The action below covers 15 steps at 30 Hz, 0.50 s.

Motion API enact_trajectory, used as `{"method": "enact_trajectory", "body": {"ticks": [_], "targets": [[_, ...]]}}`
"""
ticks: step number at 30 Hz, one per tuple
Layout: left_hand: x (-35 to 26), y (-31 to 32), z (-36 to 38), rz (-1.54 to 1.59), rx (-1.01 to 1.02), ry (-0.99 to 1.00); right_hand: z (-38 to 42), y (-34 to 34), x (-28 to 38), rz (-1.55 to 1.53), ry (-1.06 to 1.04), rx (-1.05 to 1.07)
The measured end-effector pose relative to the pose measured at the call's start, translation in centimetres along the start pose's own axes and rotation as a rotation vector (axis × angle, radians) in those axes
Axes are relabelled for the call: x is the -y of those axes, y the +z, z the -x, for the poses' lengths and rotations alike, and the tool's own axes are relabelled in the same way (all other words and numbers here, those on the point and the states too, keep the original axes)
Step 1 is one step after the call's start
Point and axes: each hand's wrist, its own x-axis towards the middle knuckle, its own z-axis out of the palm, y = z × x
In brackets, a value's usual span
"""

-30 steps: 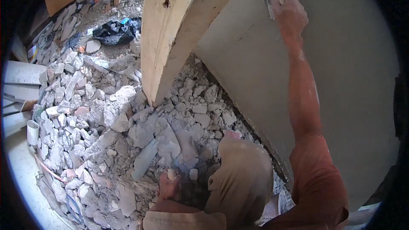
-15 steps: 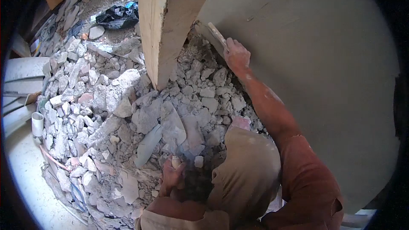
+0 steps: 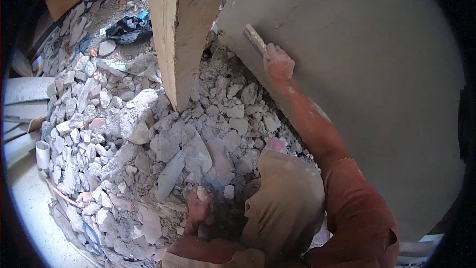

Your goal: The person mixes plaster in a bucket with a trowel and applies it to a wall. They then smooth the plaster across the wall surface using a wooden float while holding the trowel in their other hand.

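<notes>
My right hand (image 3: 279, 64) is closed round a flat float-like tool (image 3: 256, 40), which lies against the smooth grey plastered wall (image 3: 377, 79) near its left edge. Low in the view, my left hand (image 3: 199, 207) grips the light handle of a trowel (image 3: 197, 150). The trowel's grey, pointed blade extends away from me over the rubble. Grey, broken rubble (image 3: 144, 134) surrounds that hand.
A thick wooden post (image 3: 167, 39) stands in the rubble left of the wall. A black plastic bag (image 3: 130, 30) lies at the upper left. At the left are stacked boards (image 3: 29, 91) and a white pipe piece (image 3: 43, 155). My bent knee (image 3: 285, 188) is between my arms.
The view has shifted slightly, moving the post and rubble left. My right hand and its tool have moved a little away from the wall's left edge. My left hand still holds the trowel.
</notes>
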Motion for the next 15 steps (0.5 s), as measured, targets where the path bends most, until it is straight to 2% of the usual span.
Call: {"method": "enact_trajectory", "body": {"ticks": [3, 4, 5, 10, 13, 15], "targets": [[-1.1, 0.5, 0.3, 0.091, -0.006, -0.031, -2.0, -2.7, -1.0, 0.049, 0.026, -0.005], [-1.1, 0.5, 0.3, 0.092, -0.002, -0.03, -2.7, -3.7, -1.3, 0.047, 0.002, -0.068], [-1.1, 0.4, 0.3, 0.071, -0.001, -0.01, -3.3, -4.8, -1.7, 0.045, -0.022, -0.131], [-1.5, 0.6, 0.2, 0.068, 0.01, 0.126, -6.5, -10.4, -3.2, 0.093, -0.021, -0.183], [-2.6, 0.9, 0.7, 0.002, -0.021, 0.104, -8.0, -13.2, -4.5, 0.122, -0.023, -0.225], [-2.6, 1.0, 0.7, 0.167, -0.023, 0.007, -9.0, -15.0, -5.5, 0.113, -0.025, -0.247]]}}
